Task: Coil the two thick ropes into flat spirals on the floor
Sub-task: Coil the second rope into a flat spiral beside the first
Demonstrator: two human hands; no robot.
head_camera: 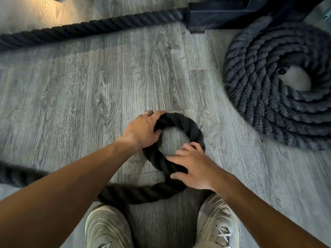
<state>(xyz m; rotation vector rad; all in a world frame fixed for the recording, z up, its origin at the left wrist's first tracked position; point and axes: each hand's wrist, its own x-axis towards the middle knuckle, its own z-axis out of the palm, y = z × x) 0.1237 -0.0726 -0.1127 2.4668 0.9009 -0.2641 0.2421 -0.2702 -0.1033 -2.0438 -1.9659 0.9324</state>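
Note:
A thick black rope (188,126) is bent into one small ring on the grey floor in front of me. My left hand (143,130) grips the ring's left side, at the rope's end. My right hand (192,169) presses on the ring's lower right, where the rope crosses itself. From there the rope's tail (141,193) runs left past my shoes and under my left arm. A second thick rope (265,97) lies at the right as a wide flat spiral of several turns.
A straight stretch of rope (93,27) crosses the far floor to a dark metal base (223,17) at the top. My two pale shoes (107,228) stand at the bottom edge. Bare plank floor (89,90) spreads left of the ring.

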